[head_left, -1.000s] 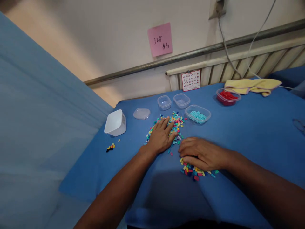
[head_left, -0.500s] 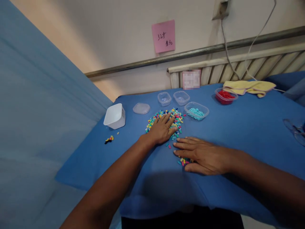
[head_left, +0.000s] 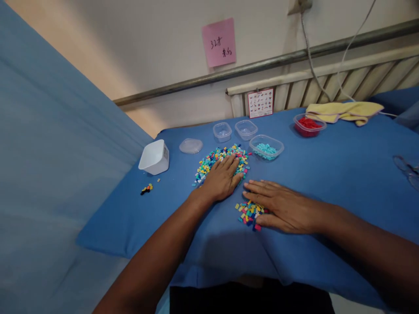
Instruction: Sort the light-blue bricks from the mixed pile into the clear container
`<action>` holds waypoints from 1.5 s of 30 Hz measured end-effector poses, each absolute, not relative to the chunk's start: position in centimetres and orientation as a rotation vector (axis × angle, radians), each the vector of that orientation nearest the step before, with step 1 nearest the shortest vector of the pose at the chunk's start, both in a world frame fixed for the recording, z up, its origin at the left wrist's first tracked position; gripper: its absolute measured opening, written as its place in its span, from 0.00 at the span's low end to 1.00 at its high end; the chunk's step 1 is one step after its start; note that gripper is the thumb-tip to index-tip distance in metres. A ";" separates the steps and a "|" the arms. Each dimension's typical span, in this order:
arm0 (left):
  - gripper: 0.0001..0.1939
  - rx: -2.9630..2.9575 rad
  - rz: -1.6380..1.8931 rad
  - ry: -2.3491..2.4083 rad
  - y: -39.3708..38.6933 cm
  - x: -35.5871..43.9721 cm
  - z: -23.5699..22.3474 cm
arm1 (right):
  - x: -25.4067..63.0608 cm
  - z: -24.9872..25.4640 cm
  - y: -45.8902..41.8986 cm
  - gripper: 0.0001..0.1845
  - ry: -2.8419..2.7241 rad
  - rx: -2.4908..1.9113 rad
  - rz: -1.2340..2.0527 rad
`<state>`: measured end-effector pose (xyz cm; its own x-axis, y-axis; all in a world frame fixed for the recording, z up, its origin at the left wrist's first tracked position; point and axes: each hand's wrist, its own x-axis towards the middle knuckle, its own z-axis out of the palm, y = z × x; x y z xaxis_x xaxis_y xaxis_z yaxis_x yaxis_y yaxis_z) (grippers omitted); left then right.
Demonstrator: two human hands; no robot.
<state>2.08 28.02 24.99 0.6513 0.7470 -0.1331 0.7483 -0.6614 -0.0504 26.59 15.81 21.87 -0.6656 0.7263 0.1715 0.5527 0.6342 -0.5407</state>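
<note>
My left hand (head_left: 222,178) lies flat, palm down, on a large heap of small coloured plastic pieces (head_left: 209,162), and covers part of it. The pieces are turquoise, yellow, blue, pink and white. Nearer to me, my right hand (head_left: 278,205) rests palm down with straight fingers over the edge of a smaller heap of mixed pieces (head_left: 248,212). Some of these pieces are hidden beneath its fingers. Just behind the large heap stands a clear tub (head_left: 271,150) with turquoise pieces in it.
Two clear tubs (head_left: 222,138) (head_left: 246,136) and a clear lid (head_left: 190,146) lie at the back. A white box (head_left: 155,163) stands left, by a few loose pieces (head_left: 146,189). Rightward are a tub of red pieces (head_left: 309,126), a yellow cloth (head_left: 343,112) and glasses (head_left: 407,168).
The smaller heap by my right hand has grown and shows more pieces. My right hand has shifted slightly, while my left hand stays on the large heap. The view has tilted a little.
</note>
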 end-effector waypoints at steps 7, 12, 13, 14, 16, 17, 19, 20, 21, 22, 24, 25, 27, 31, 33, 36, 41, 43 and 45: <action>0.36 2.876 -0.169 1.284 30.5 3.8 24.6 | 25.9 22.5 15.1 0.41 -2.542 -0.910 0.734; 0.36 2.823 -0.232 1.249 29.9 2.7 24.9 | 26.3 22.7 15.5 0.38 -2.553 -0.812 0.689; 0.36 2.826 -0.239 1.237 29.7 2.4 24.9 | 26.4 22.7 15.7 0.38 -2.536 -0.843 0.662; 0.37 2.832 -0.247 1.231 29.5 2.1 24.9 | 26.4 22.7 15.8 0.38 -2.518 -0.884 0.643; 0.38 2.847 -0.276 1.234 29.3 1.6 25.0 | 26.3 22.7 15.9 0.41 -2.509 -0.947 0.654; 0.39 2.858 -0.294 1.240 29.3 1.4 25.0 | 26.2 22.7 15.8 0.42 -2.523 -0.959 0.682; 0.39 2.871 -0.317 1.282 29.3 1.4 25.0 | 25.8 22.7 15.6 0.45 -2.568 -0.949 0.738; 0.40 2.871 -0.308 1.317 29.3 1.5 25.1 | 25.7 22.7 15.5 0.45 -2.583 -0.937 0.750; 0.39 2.870 -0.283 1.348 29.3 1.7 25.2 | 25.5 22.7 15.4 0.45 -2.587 -0.929 0.745; 0.39 2.865 -0.255 1.364 29.3 1.9 25.2 | 25.5 22.7 15.4 0.46 -2.581 -0.920 0.731; 0.39 2.835 -0.240 1.352 29.2 2.4 25.4 | 25.7 22.7 15.6 0.44 -2.541 -0.881 0.685; 0.39 2.817 -0.259 1.334 29.2 2.7 25.4 | 25.9 22.6 15.8 0.41 -2.502 -0.858 0.656; 0.40 2.785 -0.324 1.314 29.4 3.2 25.4 | 26.6 22.3 16.5 0.34 -2.385 -0.847 0.588; 0.42 2.767 -0.323 1.346 30.8 3.6 25.1 | 28.2 21.6 18.4 0.22 -2.105 -1.038 0.463; 0.43 2.764 -0.277 1.347 31.5 3.6 24.8 | 28.6 21.2 19.2 0.19 -1.996 -1.126 0.471; 0.43 2.784 -0.237 1.287 31.5 3.1 24.8 | 28.8 20.8 19.8 0.17 -1.921 -1.173 0.529; 0.44 2.786 -0.305 1.230 29.0 1.4 25.2 | 28.5 20.5 19.9 0.15 -1.909 -1.188 0.555; 0.44 2.795 -0.305 1.216 28.2 0.8 25.3 | 28.4 20.5 20.0 0.15 -1.908 -1.203 0.567; 0.43 2.803 -0.239 1.230 28.1 0.6 25.4 | 28.3 20.5 20.0 0.15 -1.908 -1.215 0.579</action>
<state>0.61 28.09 25.44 0.6671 0.7252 -0.1703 0.7362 -0.6767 0.0024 28.34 20.03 20.48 -0.2339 0.8985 0.3715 0.5404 0.4378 -0.7186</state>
